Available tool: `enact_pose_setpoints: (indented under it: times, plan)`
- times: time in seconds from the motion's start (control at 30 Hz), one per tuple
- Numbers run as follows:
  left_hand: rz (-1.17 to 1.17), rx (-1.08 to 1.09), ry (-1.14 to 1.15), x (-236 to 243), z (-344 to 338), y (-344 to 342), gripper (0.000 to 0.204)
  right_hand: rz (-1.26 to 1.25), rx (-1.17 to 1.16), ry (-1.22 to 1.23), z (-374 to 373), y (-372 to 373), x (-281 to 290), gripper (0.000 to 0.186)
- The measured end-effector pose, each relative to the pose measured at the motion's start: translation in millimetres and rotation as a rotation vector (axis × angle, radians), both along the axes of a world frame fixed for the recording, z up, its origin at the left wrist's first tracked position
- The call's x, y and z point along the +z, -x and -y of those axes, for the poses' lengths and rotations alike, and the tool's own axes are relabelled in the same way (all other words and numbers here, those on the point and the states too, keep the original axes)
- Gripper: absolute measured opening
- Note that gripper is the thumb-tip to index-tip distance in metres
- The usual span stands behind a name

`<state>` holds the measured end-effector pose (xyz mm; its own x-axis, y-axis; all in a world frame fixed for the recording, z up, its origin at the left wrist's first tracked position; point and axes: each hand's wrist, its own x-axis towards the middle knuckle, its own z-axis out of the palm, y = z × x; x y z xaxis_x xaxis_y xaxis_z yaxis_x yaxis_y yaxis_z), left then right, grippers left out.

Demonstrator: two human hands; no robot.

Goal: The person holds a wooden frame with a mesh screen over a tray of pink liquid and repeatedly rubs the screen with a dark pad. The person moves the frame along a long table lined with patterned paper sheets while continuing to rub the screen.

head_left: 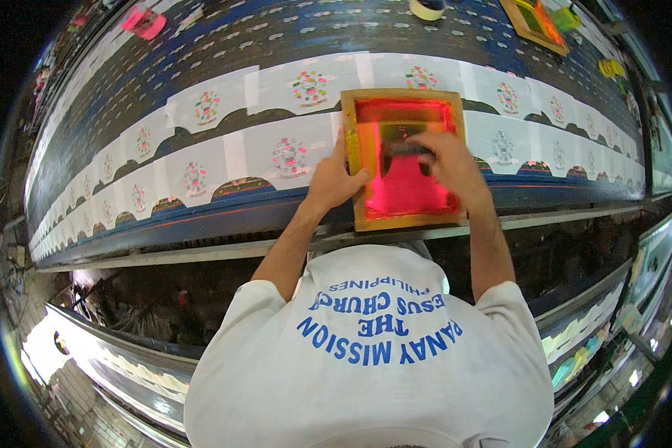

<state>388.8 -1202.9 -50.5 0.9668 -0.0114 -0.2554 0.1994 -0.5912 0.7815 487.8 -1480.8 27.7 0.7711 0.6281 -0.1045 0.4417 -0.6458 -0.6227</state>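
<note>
A wooden screen-printing frame [362, 216] with bright pink ink lies over white fabric panels [239, 164] printed with small pink and multicolour designs. My left hand [340, 175] grips the frame's left edge, thumb on its face and fingers along the outer side. Inside the frame, my right hand [444, 157], slightly blurred, is closed on a dark squeegee [405, 149], whose blade is partly hidden by the fingers and ink.
Two rows of panels run along the long dark printing table [261, 37]. At the back are a pink container [143, 24], a tape roll [425, 9], another wooden screen [536, 26] and yellow items [611, 69]. Further tables [112, 351] stand behind me.
</note>
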Motion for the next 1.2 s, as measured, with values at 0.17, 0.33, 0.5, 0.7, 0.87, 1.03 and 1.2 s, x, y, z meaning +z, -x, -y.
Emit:
enact_pose_setpoints:
  times: [0.17, 0.33, 0.5, 0.7, 0.87, 1.03, 1.2]
  plan:
    - [-0.031, 0.023, 0.032, -2.5, -0.7, 0.8, 0.122, 0.171, -0.083, 0.002, -25.2, -37.7, -14.2, 0.041]
    - [-0.030, 0.019, 0.016, -10.3, -1.7, 4.5, 0.124, 0.145, -0.120, 0.093, -19.7, 14.4, -16.5, 0.048]
    - [-0.008, 0.035, 0.011, -11.0, 2.2, 5.1, 0.123, 0.133, -0.168, 0.107, -2.3, 92.7, -10.3, 0.066]
    - [-0.028, 0.036, -0.034, -9.3, 2.2, 4.5, 0.122, 0.107, -0.172, 0.064, 1.9, 110.0, -7.0, 0.065]
    - [0.063, 0.044, -0.065, 3.9, 9.4, 4.4, 0.118, 0.137, -0.097, 0.082, 16.0, 98.7, -7.8, 0.067]
    - [0.045, 0.068, -0.022, 37.5, 62.0, -16.3, 0.116, 0.173, -0.080, 0.043, 71.3, 82.1, 1.1, 0.072]
    - [0.160, 0.027, 0.019, 16.7, 153.4, -47.7, 0.118, 0.205, -0.110, 0.048, 166.2, 52.4, -6.5, 0.066]
